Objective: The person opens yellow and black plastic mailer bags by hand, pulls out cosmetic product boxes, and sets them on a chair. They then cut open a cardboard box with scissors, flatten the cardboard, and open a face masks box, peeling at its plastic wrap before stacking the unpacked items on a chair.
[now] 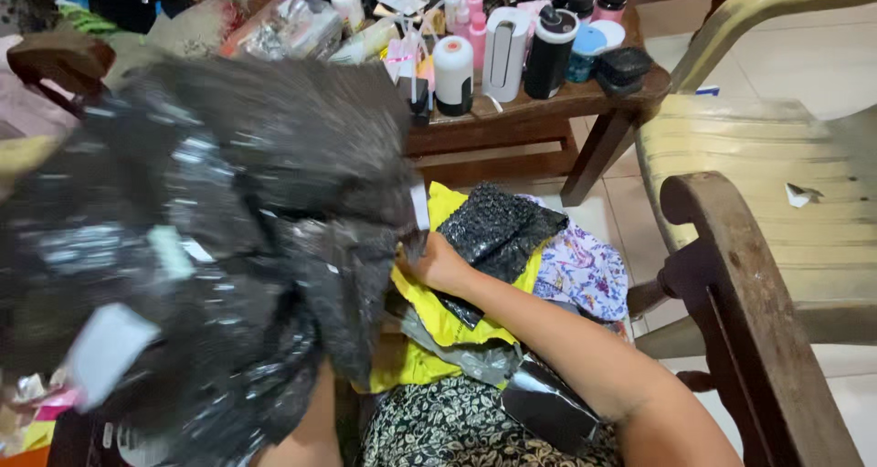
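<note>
Black plastic bag (210,238) pinched by right hand (438,264) | arm outstretched | left hand unseen

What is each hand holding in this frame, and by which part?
The right hand grips the black plastic bag at its lower right edge, above the yellow cloth. The left hand is hidden behind the bag; its hold cannot be told.

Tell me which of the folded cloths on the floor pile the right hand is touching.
The bright yellow cloth: the right hand rests on it, while the black sequinned cloth and floral lilac cloth lie beyond.
</note>
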